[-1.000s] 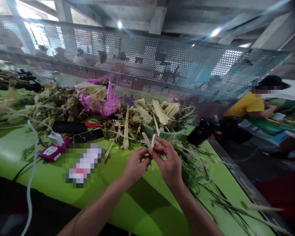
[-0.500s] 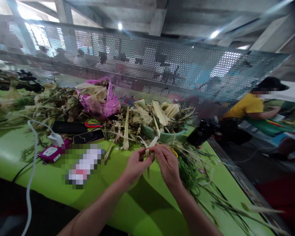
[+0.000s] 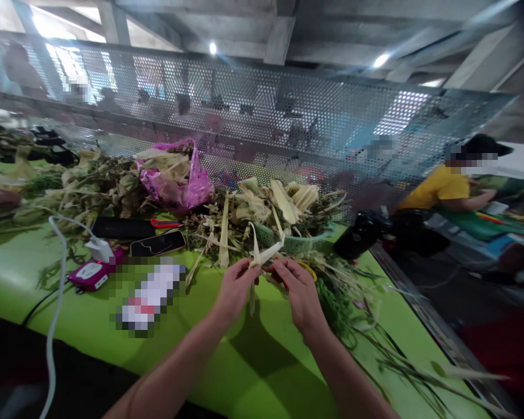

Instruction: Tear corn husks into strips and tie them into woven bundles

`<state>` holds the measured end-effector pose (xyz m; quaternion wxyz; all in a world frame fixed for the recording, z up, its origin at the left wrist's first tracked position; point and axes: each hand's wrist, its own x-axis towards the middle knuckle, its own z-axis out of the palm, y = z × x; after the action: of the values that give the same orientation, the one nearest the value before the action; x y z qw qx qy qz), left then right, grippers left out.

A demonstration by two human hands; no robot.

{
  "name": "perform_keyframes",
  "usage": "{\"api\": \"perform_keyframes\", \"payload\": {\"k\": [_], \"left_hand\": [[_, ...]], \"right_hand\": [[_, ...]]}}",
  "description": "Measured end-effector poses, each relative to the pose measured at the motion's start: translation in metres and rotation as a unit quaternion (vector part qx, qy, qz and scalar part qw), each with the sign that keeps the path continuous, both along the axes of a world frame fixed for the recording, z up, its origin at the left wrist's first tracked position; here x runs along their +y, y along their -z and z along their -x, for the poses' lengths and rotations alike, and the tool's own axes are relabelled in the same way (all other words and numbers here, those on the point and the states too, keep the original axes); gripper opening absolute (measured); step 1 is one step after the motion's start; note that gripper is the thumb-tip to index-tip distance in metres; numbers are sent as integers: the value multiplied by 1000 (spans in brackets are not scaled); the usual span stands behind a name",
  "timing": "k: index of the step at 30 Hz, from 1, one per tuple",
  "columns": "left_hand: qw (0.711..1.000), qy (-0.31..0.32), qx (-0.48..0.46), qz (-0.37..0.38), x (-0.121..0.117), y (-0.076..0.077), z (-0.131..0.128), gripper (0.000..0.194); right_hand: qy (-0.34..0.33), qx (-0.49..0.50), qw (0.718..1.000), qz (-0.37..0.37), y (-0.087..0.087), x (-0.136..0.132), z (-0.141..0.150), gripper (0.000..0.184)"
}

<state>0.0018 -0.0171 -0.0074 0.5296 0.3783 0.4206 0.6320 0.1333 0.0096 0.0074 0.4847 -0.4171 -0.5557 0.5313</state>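
Observation:
My left hand [image 3: 236, 286] and my right hand [image 3: 300, 289] meet above the bright green table [image 3: 253, 361], both pinched on pale strips of dried leaf [image 3: 262, 256]. One strip hangs down between the hands, others stick up and to the right. Something red and yellow shows by my right fingers; I cannot make out what it is. Just behind the hands stands a green basket [image 3: 297, 238] heaped with pale leaf pieces.
A pink plastic bag [image 3: 179, 174] of husks sits in a long leaf pile. Phones [image 3: 157, 243], a pink device [image 3: 91, 272] and a white charger cable [image 3: 56, 279] lie at left. Green stems [image 3: 353, 314] spread at right. A perforated metal screen [image 3: 262, 110] backs the table. A person in yellow [image 3: 445, 186] works at right.
My hands have moved slightly down and left, turning the leaf strips; one strip now hangs lower between them and another points up to the right.

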Motion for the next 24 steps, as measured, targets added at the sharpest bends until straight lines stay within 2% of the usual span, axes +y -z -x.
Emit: {"api": "perform_keyframes", "payload": {"k": [2, 4, 8, 12, 15, 18, 24], "left_hand": [[1000, 13, -8, 17, -1, 1, 0, 21], [999, 26, -23, 33, 0, 4, 0, 21], [995, 40, -51, 72, 5, 14, 0, 21], [992, 31, -54, 109, 7, 15, 0, 20], [991, 32, -59, 117, 6, 10, -1, 25], [994, 31, -46, 97, 5, 7, -1, 26], [998, 51, 5, 39, 4, 7, 0, 24]], "right_hand": [[-17, 22, 998, 53, 5, 5, -1, 25], [-5, 55, 996, 69, 7, 9, -2, 27], [40, 112, 993, 23, 1, 14, -9, 30], [30, 104, 994, -29, -9, 13, -16, 26], [-2, 52, 997, -50, -14, 10, -17, 24], [-26, -55, 995, -80, -17, 6, -16, 22], [-9, -222, 957, -188, -15, 4, -16, 19]]}}
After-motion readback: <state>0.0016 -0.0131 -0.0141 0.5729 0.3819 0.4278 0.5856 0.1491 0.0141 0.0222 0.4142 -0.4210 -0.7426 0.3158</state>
